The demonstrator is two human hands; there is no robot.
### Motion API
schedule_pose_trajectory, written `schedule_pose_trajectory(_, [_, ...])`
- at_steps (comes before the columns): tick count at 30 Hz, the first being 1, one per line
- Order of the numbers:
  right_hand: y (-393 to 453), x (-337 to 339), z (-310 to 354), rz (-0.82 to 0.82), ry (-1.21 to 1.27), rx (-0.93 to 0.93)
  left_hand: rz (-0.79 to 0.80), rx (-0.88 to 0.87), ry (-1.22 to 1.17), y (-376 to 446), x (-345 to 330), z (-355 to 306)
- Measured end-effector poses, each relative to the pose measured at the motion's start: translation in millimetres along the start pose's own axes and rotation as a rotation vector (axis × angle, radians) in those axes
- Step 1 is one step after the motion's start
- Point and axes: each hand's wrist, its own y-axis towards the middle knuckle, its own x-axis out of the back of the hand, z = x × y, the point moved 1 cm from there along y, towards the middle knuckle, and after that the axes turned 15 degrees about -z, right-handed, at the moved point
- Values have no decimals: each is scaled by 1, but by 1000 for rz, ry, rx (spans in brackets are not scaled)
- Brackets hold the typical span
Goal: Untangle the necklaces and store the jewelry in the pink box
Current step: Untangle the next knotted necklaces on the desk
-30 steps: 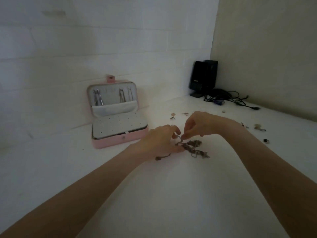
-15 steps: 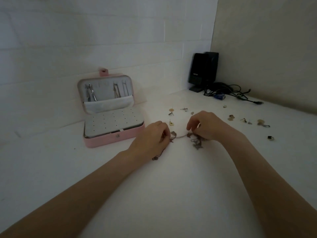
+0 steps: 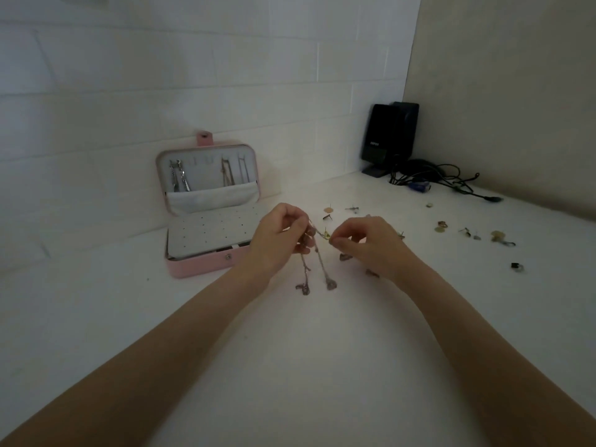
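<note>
Head cam view: the pink box [image 3: 206,267] sits open on the white table [image 3: 290,366], left of the hands, lid leaning back against the white tiled wall [image 3: 161,75] with its snap tab sticking up. Inside the lid a few thin metallic chains [image 3: 179,175] hang from hooks above a pale fabric pocket, and the base is covered by a flat white panel dotted with rows of tiny holes. Left hand [image 3: 279,241] has its fingers curled, pinching the necklace [image 3: 319,262] up off the table; right hand [image 3: 371,245] pinches the same strand near a small yellowish charm, so a short bit stretches between them. Two knobbly dark strands dangle down from the left hand and their ends touch the table. Farther back and off to the right there's a scatter of small earrings and studs [image 3: 464,232], too tiny to tell apart. Far right corner has a glossy black speaker [image 3: 388,137] and a tangle of black cables [image 3: 445,182]
</note>
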Motion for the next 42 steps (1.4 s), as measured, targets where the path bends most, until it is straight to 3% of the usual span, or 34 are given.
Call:
schedule_pose_trajectory(5, [-5, 5, 9, -136, 570, -325, 35, 101, 17, 0, 6, 2])
schedule_pose_trajectory(8, [-5, 8, 9, -235, 708, -414, 100, 223, -30, -2, 8, 3])
schedule_pose_trajectory(12, [-4, 8, 7, -286, 670, -407, 177, 288, -103, -4, 11, 0])
schedule_pose_trajectory(22, [-1, 11, 3, -320, 582, -320, 140, 107, 84, 1, 16, -7])
schedule_pose_trajectory(25, [-1, 10, 0, -314, 440, -288, 179, 79, 163, 0, 16, -10])
schedule_pose_trajectory(30, [-1, 10, -7, -97, -295, -54, 221, 92, 70, -3, 16, -16])
schedule_pose_trajectory(32, [-2, 9, -4, -46, -411, 18, 221, 115, 6, -3, 14, -21])
schedule_pose_trajectory(35, [-6, 6, 13, 31, -166, 86, 235, 137, -66, -2, 11, -30])
schedule_pose_trajectory(37, [-11, 2, 23, 248, 146, -26, 246, 133, -125, 0, 9, -38])
schedule_pose_trajectory(39, [-16, -1, 26, 394, 279, -95, 238, 133, -189, 3, 9, -45])
schedule_pose_trajectory(42, [-16, -1, 24, 402, 381, -132, 212, 128, -257, 9, 12, -54])
